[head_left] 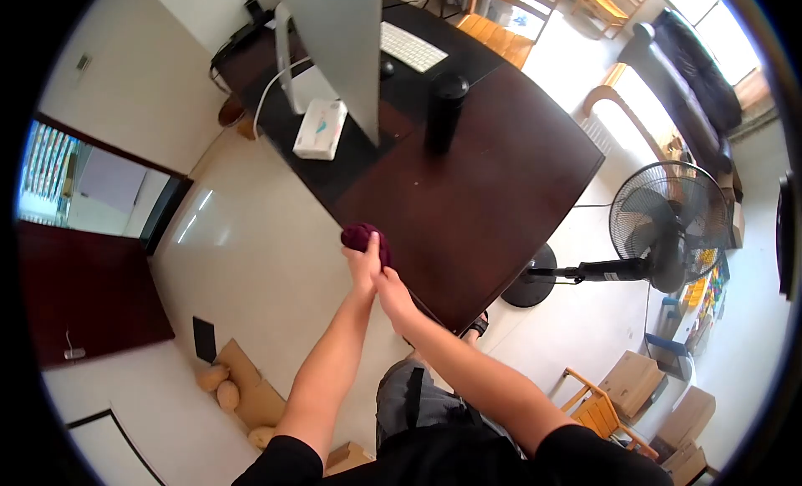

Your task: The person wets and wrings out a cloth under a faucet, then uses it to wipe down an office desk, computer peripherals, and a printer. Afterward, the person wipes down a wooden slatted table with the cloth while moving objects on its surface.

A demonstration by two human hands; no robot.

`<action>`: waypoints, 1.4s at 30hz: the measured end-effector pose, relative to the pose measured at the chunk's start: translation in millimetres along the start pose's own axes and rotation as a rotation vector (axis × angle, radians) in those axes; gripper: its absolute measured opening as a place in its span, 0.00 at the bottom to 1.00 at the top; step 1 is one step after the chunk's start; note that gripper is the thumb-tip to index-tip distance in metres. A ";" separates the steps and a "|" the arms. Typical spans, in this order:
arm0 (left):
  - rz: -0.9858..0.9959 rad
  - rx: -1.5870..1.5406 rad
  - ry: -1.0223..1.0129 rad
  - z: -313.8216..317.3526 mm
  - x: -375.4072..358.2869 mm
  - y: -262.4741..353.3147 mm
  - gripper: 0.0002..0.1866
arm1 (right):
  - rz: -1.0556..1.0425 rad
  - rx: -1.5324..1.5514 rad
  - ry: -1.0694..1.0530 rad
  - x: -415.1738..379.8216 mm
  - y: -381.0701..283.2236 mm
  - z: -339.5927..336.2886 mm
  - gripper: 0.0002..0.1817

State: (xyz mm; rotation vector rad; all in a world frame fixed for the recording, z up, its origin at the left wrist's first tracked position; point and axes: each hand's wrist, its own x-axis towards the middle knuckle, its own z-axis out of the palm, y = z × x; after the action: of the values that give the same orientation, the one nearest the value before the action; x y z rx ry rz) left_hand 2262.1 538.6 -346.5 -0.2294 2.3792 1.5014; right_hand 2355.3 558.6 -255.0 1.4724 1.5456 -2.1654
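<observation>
Large grey monitor (338,51): top cut off by your view's upper edge. Slim white keyboard (415,48): one end hidden behind it. Crumpled maroon cloth (357,234): partly covered by your left hand (364,267).

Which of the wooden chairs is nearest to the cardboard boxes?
The chair at the lower right, beside those boxes; the other chairs stand beyond the desk.

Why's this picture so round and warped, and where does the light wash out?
Head view: probably a wide-angle lens, with black rounded edges and a bowed, tilted room; same head view: the window glares white at upper right, pale streaks shine on the floor, and the purple bundle lacks fine detail.
</observation>
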 end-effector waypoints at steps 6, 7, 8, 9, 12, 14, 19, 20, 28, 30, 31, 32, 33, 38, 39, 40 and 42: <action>0.089 0.292 0.344 -4.7 139.4 48.9 0.51 | 0.047 0.212 -0.107 -80.8 73.3 -176.2 0.18; 0.118 0.368 0.416 -6.0 153.2 58.3 0.51 | 0.067 0.130 0.006 -82.2 107.7 -214.2 0.18; 0.109 0.412 0.454 -6.1 162.1 62.3 0.49 | 0.091 -0.027 0.128 -97.3 115.5 -248.8 0.16; 0.151 0.384 0.438 -6.5 160.1 61.8 0.46 | 0.132 -0.098 0.277 -106.7 140.2 -281.4 0.16; 0.253 0.318 0.422 -6.4 115.7 39.7 0.39 | 0.103 -0.020 0.511 -146.0 176.5 -356.7 0.16; 0.265 0.318 0.347 -4.1 77.8 10.0 0.39 | 0.010 0.012 0.594 -155.0 191.6 -388.3 0.15; 0.210 0.195 0.219 7.9 -114.4 -27.2 0.34 | -0.277 0.065 0.419 -135.7 184.1 -425.3 0.14; 0.291 0.117 0.185 8.6 -153.1 -40.6 0.33 | -0.330 0.040 0.387 -139.5 166.8 -427.9 0.12; 0.210 -0.422 -0.480 160.0 -535.1 94.2 0.30 | -0.609 0.038 0.082 -225.9 91.3 -560.2 0.22; 0.302 -0.486 -0.720 222.0 -610.8 148.3 0.31 | -0.681 0.047 0.164 -256.0 73.8 -613.3 0.22; 0.406 -0.483 -0.849 259.5 -629.2 161.9 0.32 | -0.760 -0.025 0.246 -295.6 44.3 -642.4 0.21; 0.644 -0.388 -0.862 294.4 -651.3 181.5 0.33 | -0.863 0.178 0.254 -279.2 55.3 -673.8 0.20; 0.612 -0.430 -0.955 326.2 -674.0 202.3 0.32 | -0.941 0.048 0.481 -256.0 68.4 -712.1 0.21; 0.244 -0.826 -1.280 477.6 -748.6 289.9 0.24 | -0.926 0.585 0.378 -281.7 -32.2 -869.4 0.26; 0.212 -0.831 -1.243 512.4 -752.6 301.9 0.23 | -0.975 0.612 0.345 -282.6 -52.4 -891.1 0.28; 0.169 -0.838 -1.213 549.0 -760.4 310.7 0.22 | -0.948 0.595 0.391 -267.0 -55.2 -928.4 0.28; 0.258 -0.765 -0.999 630.6 -771.3 328.6 0.19 | -0.958 0.560 0.412 -257.2 -83.7 -973.9 0.27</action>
State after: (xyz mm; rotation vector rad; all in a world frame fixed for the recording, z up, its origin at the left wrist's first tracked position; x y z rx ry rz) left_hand 2999.3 1223.4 -49.8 0.5602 1.0375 1.9373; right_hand 3063.8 1241.7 -24.8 1.5759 2.2485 -3.1797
